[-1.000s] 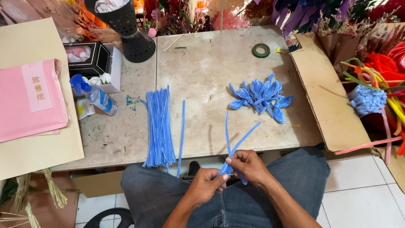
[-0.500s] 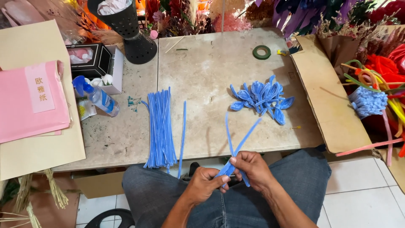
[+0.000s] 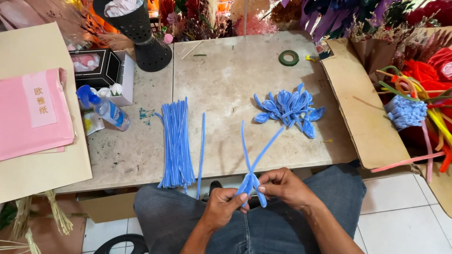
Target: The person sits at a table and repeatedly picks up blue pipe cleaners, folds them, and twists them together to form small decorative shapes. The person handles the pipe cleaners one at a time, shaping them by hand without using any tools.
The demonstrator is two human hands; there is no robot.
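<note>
Hands working over lap at 6 o'clock: left hand [image 3: 221, 207] and right hand [image 3: 282, 186] are both pinching a folded blue pipe cleaner [image 3: 252, 176], free ends pointing to 12. Risk: pinch slipping, loop springing open; loose pipe-cleaner bundle [image 3: 176, 141] overhanging table [image 3: 226, 75] edge, could slide off.

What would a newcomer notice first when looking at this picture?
Probably the two hands at the bottom centre, left hand and right hand, pinching a bent blue pipe cleaner over the lap. Next, on the stone table, a straight bundle of blue pipe cleaners lies left of centre, and a pile of folded blue petal shapes lies to the right.
</note>
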